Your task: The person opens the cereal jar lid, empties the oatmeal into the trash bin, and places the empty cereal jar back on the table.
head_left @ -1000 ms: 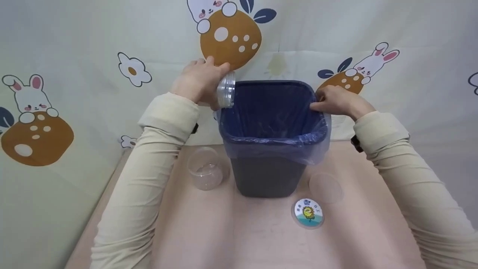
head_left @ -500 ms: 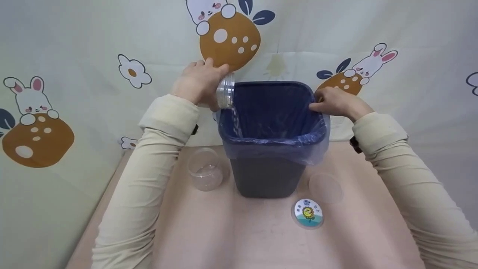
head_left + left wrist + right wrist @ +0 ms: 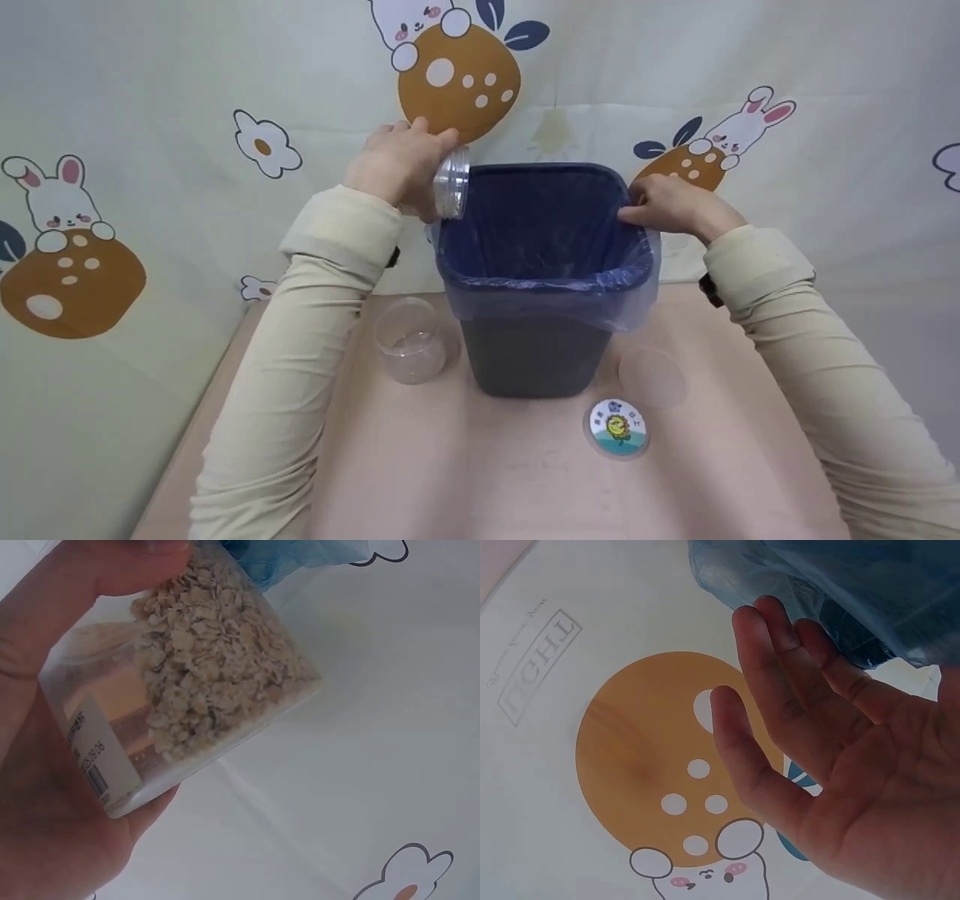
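My left hand [image 3: 397,169] grips a clear plastic jar [image 3: 454,184], tipped sideways with its mouth over the left rim of a dark trash bin [image 3: 536,356]. Oat flakes [image 3: 217,660] are heaped along the jar's lower side in the left wrist view, and its wall bears a printed label [image 3: 103,750]. A thin translucent bag [image 3: 540,300] lines the bin and folds over its rim. At the right rim, my right hand [image 3: 679,206] holds the bin's edge, thumb inside and the other fingers [image 3: 769,682] along the outside; the right wrist view hides the thumb.
A second clear jar [image 3: 411,349] stands left of the bin on the pink tabletop [image 3: 517,480]. Right of the bin lie a clear round disc [image 3: 652,377] and a round lid [image 3: 618,429] with a sunflower picture. A printed curtain [image 3: 322,67] hangs close behind.
Half a second ago a thin stream of flakes fell from the jar's mouth into the bin; none shows falling in the head view now. Both hands keep nearly the same places.
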A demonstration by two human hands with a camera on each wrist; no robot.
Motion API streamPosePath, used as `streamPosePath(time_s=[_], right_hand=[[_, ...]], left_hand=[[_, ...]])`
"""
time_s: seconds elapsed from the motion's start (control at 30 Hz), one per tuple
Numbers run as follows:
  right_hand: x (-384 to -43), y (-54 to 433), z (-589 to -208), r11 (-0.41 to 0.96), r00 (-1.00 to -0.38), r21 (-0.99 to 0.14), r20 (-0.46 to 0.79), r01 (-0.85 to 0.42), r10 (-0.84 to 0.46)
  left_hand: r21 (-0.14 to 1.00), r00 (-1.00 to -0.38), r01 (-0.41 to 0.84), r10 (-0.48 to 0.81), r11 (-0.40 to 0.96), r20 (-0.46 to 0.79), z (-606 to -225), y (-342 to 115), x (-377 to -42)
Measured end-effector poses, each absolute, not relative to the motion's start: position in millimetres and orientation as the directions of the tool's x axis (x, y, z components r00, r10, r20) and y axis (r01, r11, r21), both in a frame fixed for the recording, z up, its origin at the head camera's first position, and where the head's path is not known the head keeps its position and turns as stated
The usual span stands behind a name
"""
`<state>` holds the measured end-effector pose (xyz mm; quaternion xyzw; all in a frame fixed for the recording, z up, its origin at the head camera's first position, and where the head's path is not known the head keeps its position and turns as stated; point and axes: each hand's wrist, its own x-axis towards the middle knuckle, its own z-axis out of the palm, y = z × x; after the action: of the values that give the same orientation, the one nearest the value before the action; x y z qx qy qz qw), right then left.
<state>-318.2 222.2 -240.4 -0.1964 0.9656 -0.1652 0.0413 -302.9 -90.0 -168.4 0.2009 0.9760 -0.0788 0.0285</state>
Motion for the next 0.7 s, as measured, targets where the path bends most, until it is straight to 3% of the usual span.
streamPosePath(time_s=[0.27,0.7], right_hand=[[-317.0,222.2,-240.3,0.87,-0.925,-0.344,-0.012,-0.352,-0.379],[-318.5,223.1,-240.8,0.874,-0.924,-0.322,0.005,-0.365,-0.384]], left_hand=[[-0.161,-0.921,0.385,0.369,0.909,-0.121,-165.0,-85.4,-300.5],[-0.057,-0.933,0.334,0.321,0.941,-0.164,-159.9,-91.6,-297.8]])
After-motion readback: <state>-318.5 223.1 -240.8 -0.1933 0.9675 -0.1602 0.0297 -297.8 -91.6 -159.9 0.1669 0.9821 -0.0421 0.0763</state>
